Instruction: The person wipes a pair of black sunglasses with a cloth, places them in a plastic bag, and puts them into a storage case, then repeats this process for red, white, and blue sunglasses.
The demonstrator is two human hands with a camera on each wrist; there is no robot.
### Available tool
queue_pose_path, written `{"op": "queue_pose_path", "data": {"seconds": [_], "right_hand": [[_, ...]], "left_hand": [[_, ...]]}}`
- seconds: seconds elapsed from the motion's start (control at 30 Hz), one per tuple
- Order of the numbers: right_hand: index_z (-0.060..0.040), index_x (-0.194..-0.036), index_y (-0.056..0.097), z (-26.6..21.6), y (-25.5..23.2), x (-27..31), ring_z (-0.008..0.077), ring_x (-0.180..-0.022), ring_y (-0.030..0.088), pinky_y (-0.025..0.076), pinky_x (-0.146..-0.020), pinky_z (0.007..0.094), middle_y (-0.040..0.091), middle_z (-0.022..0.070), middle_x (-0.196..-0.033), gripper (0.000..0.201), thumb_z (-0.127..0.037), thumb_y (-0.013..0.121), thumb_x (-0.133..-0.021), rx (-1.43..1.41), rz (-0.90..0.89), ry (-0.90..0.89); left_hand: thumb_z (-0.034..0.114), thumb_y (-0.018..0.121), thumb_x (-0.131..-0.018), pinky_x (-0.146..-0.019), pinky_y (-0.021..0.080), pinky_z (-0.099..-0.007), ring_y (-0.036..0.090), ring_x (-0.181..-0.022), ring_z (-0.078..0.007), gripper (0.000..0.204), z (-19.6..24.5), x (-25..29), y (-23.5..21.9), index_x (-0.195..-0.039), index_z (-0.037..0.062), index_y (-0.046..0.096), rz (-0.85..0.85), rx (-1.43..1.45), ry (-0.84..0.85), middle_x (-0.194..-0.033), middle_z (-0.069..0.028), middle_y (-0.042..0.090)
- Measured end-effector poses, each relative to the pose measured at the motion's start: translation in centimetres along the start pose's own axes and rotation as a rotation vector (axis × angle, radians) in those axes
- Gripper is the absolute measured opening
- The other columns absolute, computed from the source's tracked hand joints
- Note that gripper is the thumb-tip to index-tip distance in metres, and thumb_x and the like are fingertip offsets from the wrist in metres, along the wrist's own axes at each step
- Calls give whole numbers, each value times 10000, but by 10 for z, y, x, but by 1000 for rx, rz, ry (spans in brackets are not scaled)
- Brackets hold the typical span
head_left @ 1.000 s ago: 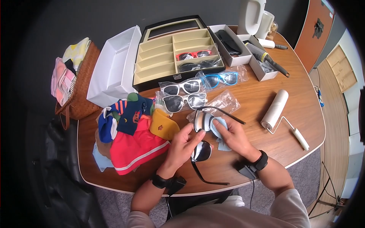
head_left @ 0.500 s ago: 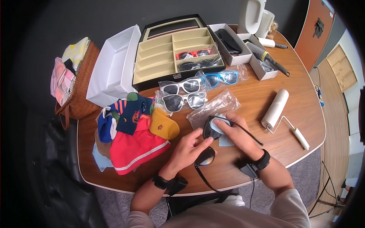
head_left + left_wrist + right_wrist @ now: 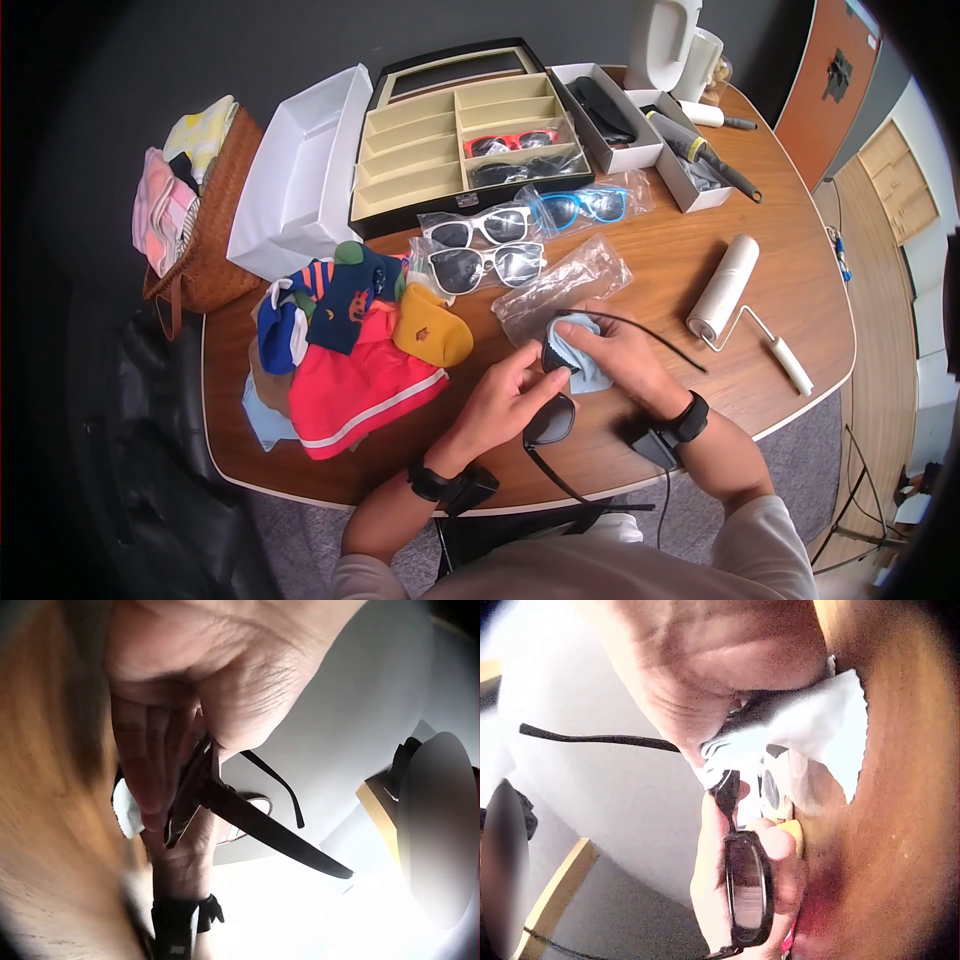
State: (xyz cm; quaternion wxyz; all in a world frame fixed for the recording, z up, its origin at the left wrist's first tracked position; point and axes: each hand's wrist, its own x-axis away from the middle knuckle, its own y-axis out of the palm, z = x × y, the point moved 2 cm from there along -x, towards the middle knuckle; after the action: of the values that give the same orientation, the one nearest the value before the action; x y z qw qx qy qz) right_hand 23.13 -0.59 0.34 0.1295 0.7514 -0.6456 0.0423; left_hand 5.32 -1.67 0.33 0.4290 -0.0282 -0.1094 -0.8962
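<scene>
Seemingly, hands (image 3: 497,402) grip sunglasses (image 3: 551,421), cloth (image 3: 588,370) near table edge (image 3: 300,500).

on the table (image 3: 790,240), socks (image 3: 345,318) are lying on clothes (image 3: 365,400) at the left, a box (image 3: 300,185) is standing behind them, and a basket (image 3: 218,215) is sitting left of the box. right of the box, a case (image 3: 405,158) is holding two shades (image 3: 510,143) in its near right slots; a roller (image 3: 725,285) is lying at the right.
</scene>
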Motion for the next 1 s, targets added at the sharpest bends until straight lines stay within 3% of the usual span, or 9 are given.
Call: {"op": "queue_pose_path", "data": {"seconds": [0.03,0.13,0.23,0.43,0.6,0.67,0.87,1.0], "right_hand": [[-25,-1029,636,2,2,0,59,-788,567,470,-679,217,640,14,-866,280,-277,686,-917,-28,-6,2],[-28,-1025,638,-8,8,7,58,-787,569,472,-674,220,641,15,-867,281,-283,686,-917,-39,-16,0],[-27,-1005,636,-7,9,7,54,-777,567,470,-665,221,638,10,-853,259,-260,698,-909,-81,-49,43],[-13,-980,615,-5,6,4,51,-744,559,473,-649,223,627,0,-822,241,-192,740,-877,105,-4,-60],[-7,-1005,606,-8,4,2,59,-814,577,480,-722,216,644,15,-894,227,-170,720,-895,22,89,-157],[-8,-1030,598,-4,3,2,61,-838,579,482,-747,219,641,21,-918,240,-189,701,-911,-9,74,-117],[-37,-1127,570,-3,-1,0,78,-886,585,488,-781,225,630,19,-976,273,-193,669,-925,-14,25,-44],[-21,-1130,578,-4,0,1,79,-885,586,497,-773,239,637,33,-976,351,-221,724,-883,53,-11,-7]], "left_hand": [[144,539,-1007,-717,543,-238,703,-885,-180,197,0,0,-1,-1128,-4,490,-15,-29,16,-1043,-83,631],[127,574,-987,-677,509,-245,703,-888,-141,193,-1,1,1,-1095,-22,517,35,-48,32,-864,-68,669],[115,560,-988,-716,519,-283,696,-904,-145,212,-8,-2,1,-1138,-29,517,75,-232,188,-880,-84,681],[115,472,-1027,-837,505,-287,664,-925,-144,256,1,0,6,-1231,-41,477,1,-94,110,-912,-93,680],[89,505,-1004,-773,497,-265,647,-838,-107,172,8,1,5,-1126,-32,518,1,-82,79,-897,-81,667],[89,512,-1002,-781,490,-263,638,-848,-98,187,17,3,5,-1142,-35,518,2,-173,108,-900,-76,668],[98,531,-995,-820,476,-262,612,-879,-84,229,12,0,3,-1186,-27,529,-56,-82,161,-908,-64,677],[92,539,-990,-807,483,-262,615,-876,-84,214,12,0,1,-1169,-26,547,-47,-110,156,-915,-56,676]]}}
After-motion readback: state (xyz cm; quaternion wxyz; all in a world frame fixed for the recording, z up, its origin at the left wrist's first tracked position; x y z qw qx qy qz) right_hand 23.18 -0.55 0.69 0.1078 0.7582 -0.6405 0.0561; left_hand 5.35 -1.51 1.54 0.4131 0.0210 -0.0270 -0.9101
